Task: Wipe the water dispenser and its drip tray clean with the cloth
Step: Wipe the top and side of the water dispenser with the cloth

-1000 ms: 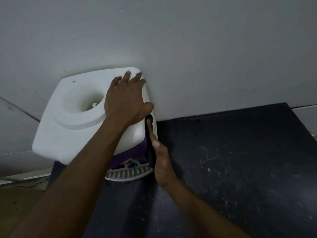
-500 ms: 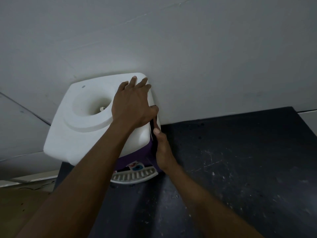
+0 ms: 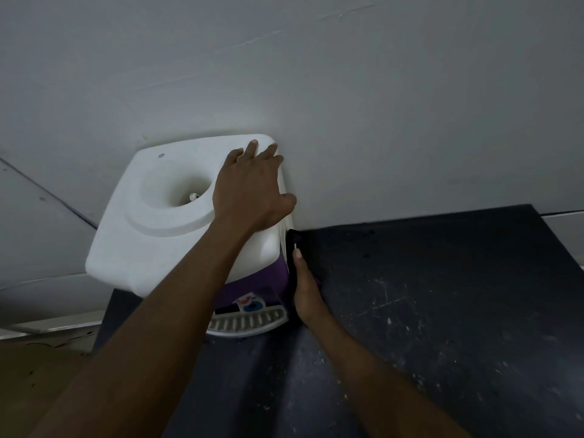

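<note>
Since a second ago the right hand [image 3: 306, 290] has slid a little lower down the right side wall of the water dispenser [image 3: 151, 245], taking the dark cloth [image 3: 292, 240] with it, so the gap below the white top edge has widened. The left hand [image 3: 249, 191] has stayed where it was on the back right corner of the top, fingers spread and flat, bracing the unit and gripping nothing. The cloth sits between the right hand and the side wall, its upper end poking above the thumb, which lies straight along it and points up. The other fingers are hidden behind the cloth, so I cannot tell whether they press flat or curl round it. The dispenser stands on a dark, scuffed counter [image 3: 442, 311], its back against a pale wall [image 3: 347, 90]. This looks like the side-wall pass, with the drip tray [image 3: 249, 322] probably still to come. The tray juts from the foot of the front face, just beside the right wrist and to its left, low against the counter. Its long axis runs across the front, at right angles to the up-and-down stroke in hand. The right hand is far nearer to it than the left, so reaching it likely means carrying the cloth round the front corner and turning the wipe sideways along the slotted grille.
</note>
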